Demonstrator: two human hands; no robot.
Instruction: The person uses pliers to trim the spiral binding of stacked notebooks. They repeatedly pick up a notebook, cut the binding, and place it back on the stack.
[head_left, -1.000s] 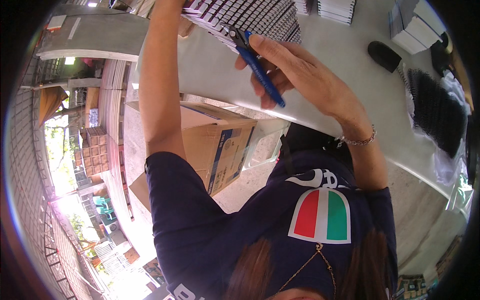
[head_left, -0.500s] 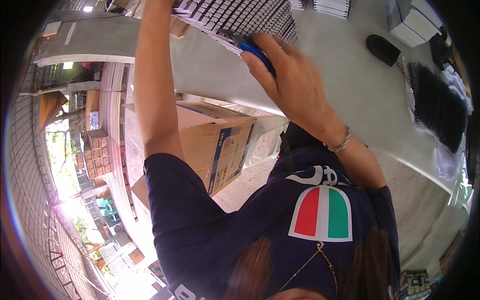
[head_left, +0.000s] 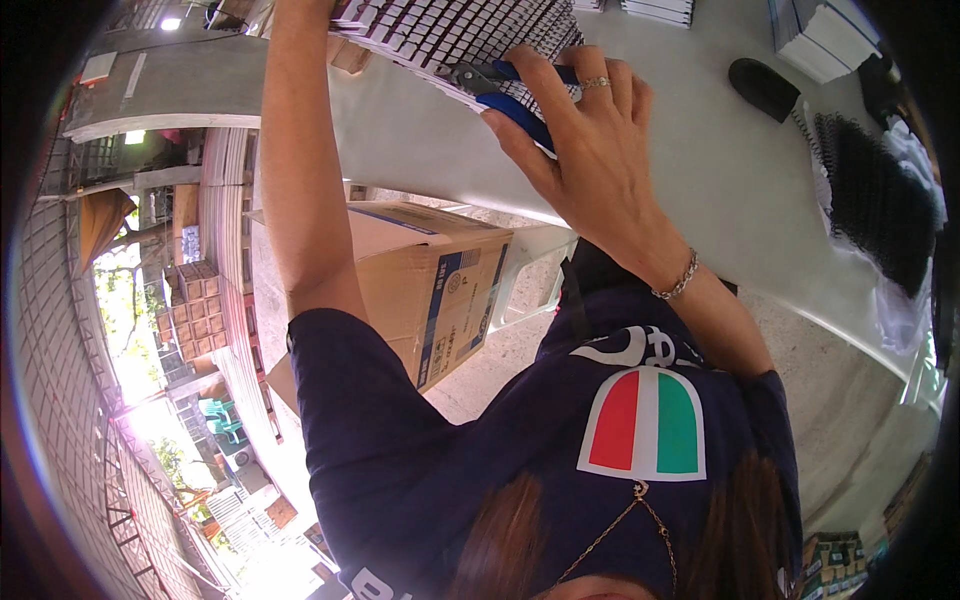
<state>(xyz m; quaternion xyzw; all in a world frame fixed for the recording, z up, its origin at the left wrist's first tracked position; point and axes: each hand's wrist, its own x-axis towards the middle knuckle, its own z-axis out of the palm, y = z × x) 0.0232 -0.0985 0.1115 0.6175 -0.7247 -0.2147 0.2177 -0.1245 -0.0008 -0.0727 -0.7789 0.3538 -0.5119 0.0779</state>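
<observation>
My right hand grips a pair of blue-handled cutting pliers, with the handles spread apart between thumb and fingers. The grey jaws lie against the near edge of a stack of coil-bound notebooks, whose dark spiral bindings face up in rows. My left forearm reaches up past the left end of that stack. Its hand is cut off by the top edge, so its fingers are hidden.
The notebooks are on a pale table. To the right lie a black oval object, a heap of black plastic coils and white book stacks. A cardboard box stands below the table's near edge, left of my body.
The pliers' handles have spread, and my right fingers have lifted and fanned out. The jaws now show clearly at the stack's edge. My left arm has hardly moved.
</observation>
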